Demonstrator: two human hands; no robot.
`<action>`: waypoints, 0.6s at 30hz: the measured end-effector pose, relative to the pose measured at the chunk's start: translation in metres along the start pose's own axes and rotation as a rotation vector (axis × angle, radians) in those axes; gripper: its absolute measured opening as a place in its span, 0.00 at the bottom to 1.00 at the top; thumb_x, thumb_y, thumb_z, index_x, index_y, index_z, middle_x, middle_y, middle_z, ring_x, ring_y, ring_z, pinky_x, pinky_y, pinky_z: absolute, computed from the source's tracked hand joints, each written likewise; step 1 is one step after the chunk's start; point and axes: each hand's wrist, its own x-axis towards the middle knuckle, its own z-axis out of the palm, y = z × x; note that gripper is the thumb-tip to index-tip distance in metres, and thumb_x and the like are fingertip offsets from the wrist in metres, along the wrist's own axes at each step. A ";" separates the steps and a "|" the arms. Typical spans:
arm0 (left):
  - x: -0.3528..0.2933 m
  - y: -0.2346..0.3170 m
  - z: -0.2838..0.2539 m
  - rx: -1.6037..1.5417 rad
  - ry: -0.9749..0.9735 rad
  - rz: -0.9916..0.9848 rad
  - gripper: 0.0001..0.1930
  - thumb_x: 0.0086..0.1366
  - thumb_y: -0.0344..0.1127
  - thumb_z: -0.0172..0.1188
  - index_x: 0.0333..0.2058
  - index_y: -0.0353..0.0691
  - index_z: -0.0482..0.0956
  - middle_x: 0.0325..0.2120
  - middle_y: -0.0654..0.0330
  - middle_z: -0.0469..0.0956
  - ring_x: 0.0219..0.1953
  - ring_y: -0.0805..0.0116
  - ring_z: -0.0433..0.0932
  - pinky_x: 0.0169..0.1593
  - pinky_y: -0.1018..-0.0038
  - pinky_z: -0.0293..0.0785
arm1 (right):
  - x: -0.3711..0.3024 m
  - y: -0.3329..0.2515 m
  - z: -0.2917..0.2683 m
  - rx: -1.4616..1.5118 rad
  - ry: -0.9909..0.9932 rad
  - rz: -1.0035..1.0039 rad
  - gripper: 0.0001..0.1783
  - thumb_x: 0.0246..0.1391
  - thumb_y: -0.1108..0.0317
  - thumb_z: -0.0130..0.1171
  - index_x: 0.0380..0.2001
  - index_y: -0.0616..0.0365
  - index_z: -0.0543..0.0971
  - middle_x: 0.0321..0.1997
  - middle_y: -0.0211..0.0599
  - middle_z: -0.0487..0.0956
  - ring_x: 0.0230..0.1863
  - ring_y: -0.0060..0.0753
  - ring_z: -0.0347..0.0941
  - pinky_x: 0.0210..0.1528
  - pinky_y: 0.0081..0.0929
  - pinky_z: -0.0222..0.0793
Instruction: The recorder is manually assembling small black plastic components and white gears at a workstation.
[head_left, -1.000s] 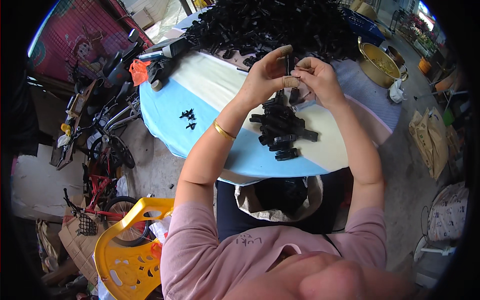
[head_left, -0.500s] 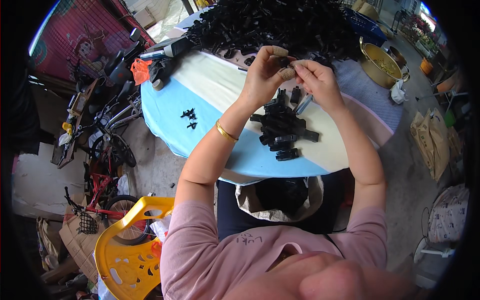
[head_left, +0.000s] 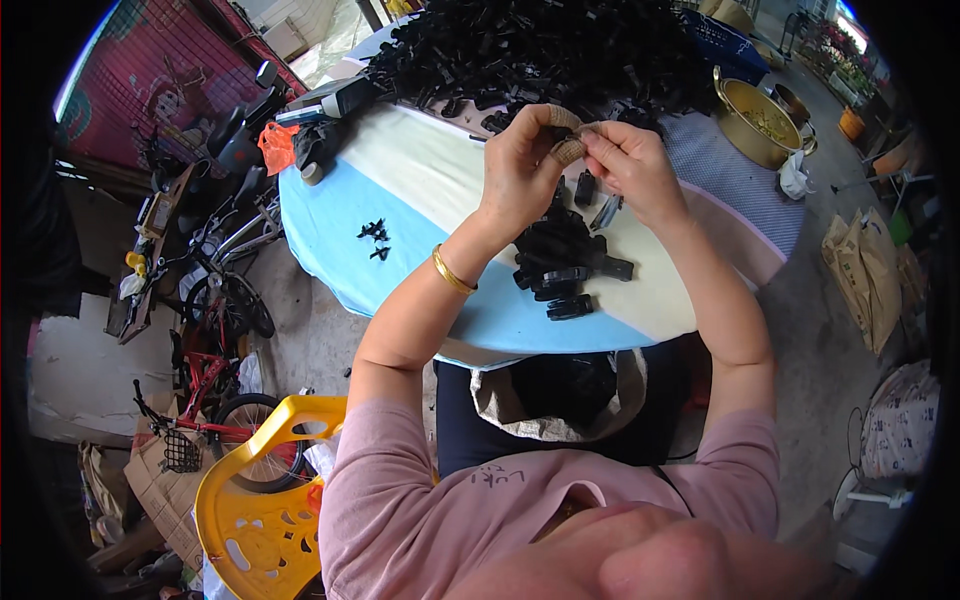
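Both my hands meet above the far middle of the cloth-covered table [head_left: 420, 165]. Beige wrappings cover the thumb and index fingertip of my left hand [head_left: 522, 165], which is closed on a small black part, now mostly hidden by the fingers. My right hand [head_left: 642, 172] pinches right against it; what its fingertips hold is too small to make out. Below the hands lies a pile of black plastic parts [head_left: 560, 250], with a slim pale tool [head_left: 605, 212] next to it. Several tiny black pieces [head_left: 375, 232] sit apart on the blue cloth at the left.
A large heap of black parts [head_left: 540, 55] fills the table's far side. A gold-coloured pot [head_left: 752, 140] and blue crate [head_left: 725, 50] stand at far right. An open sack [head_left: 490, 405] with black contents rests at my lap. A yellow chair [head_left: 225, 500] stands at left.
Both hands have come slightly nearer to me, and the fingers have closed further around the black part, hiding more of it. The piles on the table look the same.
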 end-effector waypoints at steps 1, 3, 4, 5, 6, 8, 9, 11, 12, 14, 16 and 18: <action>0.000 0.000 0.002 0.007 0.024 0.019 0.11 0.53 0.21 0.57 0.36 0.31 0.68 0.29 0.61 0.75 0.32 0.78 0.74 0.38 0.81 0.71 | 0.000 0.002 0.001 -0.019 0.018 -0.035 0.08 0.56 0.69 0.48 0.34 0.61 0.75 0.18 0.21 0.66 0.14 0.06 0.52 0.14 0.07 0.45; 0.002 -0.001 0.004 0.011 0.042 0.040 0.12 0.53 0.21 0.57 0.37 0.31 0.68 0.29 0.60 0.75 0.32 0.77 0.74 0.37 0.81 0.71 | 0.001 0.004 -0.001 -0.039 0.043 -0.073 0.09 0.56 0.68 0.48 0.34 0.61 0.75 0.18 0.21 0.66 0.15 0.06 0.52 0.15 0.07 0.45; 0.003 -0.002 0.005 0.072 0.030 0.017 0.14 0.53 0.21 0.58 0.39 0.32 0.67 0.29 0.59 0.76 0.32 0.76 0.74 0.37 0.81 0.71 | 0.003 0.004 -0.005 -0.062 0.054 -0.082 0.09 0.55 0.68 0.50 0.35 0.61 0.74 0.19 0.21 0.67 0.16 0.06 0.54 0.16 0.06 0.48; 0.006 0.000 0.007 0.130 0.016 -0.005 0.17 0.53 0.22 0.58 0.42 0.33 0.66 0.30 0.58 0.76 0.31 0.75 0.75 0.37 0.80 0.72 | 0.005 0.005 -0.009 -0.087 0.070 -0.090 0.09 0.54 0.68 0.52 0.35 0.61 0.74 0.19 0.22 0.68 0.17 0.07 0.57 0.18 0.05 0.51; 0.007 0.003 0.008 0.121 0.007 -0.001 0.17 0.53 0.22 0.58 0.42 0.33 0.66 0.30 0.58 0.76 0.31 0.75 0.75 0.37 0.80 0.72 | 0.005 0.005 -0.010 -0.092 0.081 -0.092 0.09 0.54 0.68 0.52 0.35 0.61 0.74 0.19 0.22 0.68 0.17 0.07 0.57 0.18 0.05 0.51; 0.002 0.014 0.008 0.367 0.007 -0.079 0.26 0.51 0.23 0.60 0.48 0.35 0.61 0.30 0.54 0.76 0.32 0.67 0.77 0.37 0.78 0.72 | 0.006 0.004 -0.010 -0.226 0.144 -0.416 0.11 0.49 0.68 0.57 0.36 0.62 0.74 0.23 0.23 0.72 0.21 0.09 0.62 0.23 0.07 0.58; -0.001 0.013 0.009 0.360 0.001 -0.075 0.26 0.51 0.23 0.60 0.48 0.35 0.61 0.30 0.54 0.76 0.32 0.67 0.77 0.37 0.78 0.72 | 0.002 -0.002 -0.011 -0.369 0.120 -0.358 0.13 0.45 0.69 0.62 0.34 0.63 0.75 0.26 0.26 0.75 0.24 0.11 0.66 0.27 0.10 0.63; -0.004 0.011 0.011 0.522 -0.072 0.098 0.32 0.49 0.23 0.63 0.51 0.36 0.57 0.33 0.52 0.76 0.31 0.67 0.77 0.37 0.77 0.73 | 0.003 0.004 -0.006 -0.504 0.114 -0.422 0.12 0.43 0.70 0.63 0.32 0.63 0.76 0.26 0.26 0.76 0.25 0.11 0.67 0.27 0.11 0.63; -0.007 0.013 0.012 0.535 -0.087 -0.012 0.34 0.46 0.24 0.65 0.52 0.37 0.59 0.35 0.52 0.76 0.38 0.62 0.76 0.43 0.74 0.71 | 0.002 -0.001 -0.006 -0.557 0.116 -0.429 0.10 0.43 0.72 0.63 0.31 0.62 0.77 0.25 0.27 0.76 0.26 0.12 0.68 0.29 0.11 0.65; 0.000 0.021 0.009 0.657 -0.149 0.127 0.34 0.44 0.24 0.65 0.51 0.36 0.60 0.37 0.53 0.75 0.42 0.62 0.74 0.46 0.72 0.69 | 0.004 0.002 -0.015 -0.483 0.141 -0.433 0.10 0.43 0.72 0.63 0.31 0.63 0.77 0.25 0.27 0.76 0.27 0.12 0.68 0.30 0.11 0.65; 0.007 0.021 0.003 0.608 -0.205 0.146 0.34 0.42 0.27 0.67 0.50 0.35 0.64 0.44 0.55 0.72 0.52 0.64 0.67 0.54 0.68 0.62 | 0.006 0.002 -0.028 -0.365 0.180 -0.422 0.09 0.45 0.72 0.61 0.32 0.62 0.77 0.26 0.27 0.76 0.29 0.14 0.70 0.33 0.12 0.67; 0.012 0.019 -0.021 0.184 -0.307 -0.143 0.31 0.45 0.29 0.66 0.50 0.33 0.64 0.46 0.54 0.70 0.49 0.65 0.69 0.52 0.70 0.65 | 0.013 0.000 -0.034 -0.241 0.197 -0.381 0.10 0.48 0.67 0.59 0.33 0.60 0.77 0.24 0.24 0.74 0.24 0.10 0.65 0.25 0.09 0.60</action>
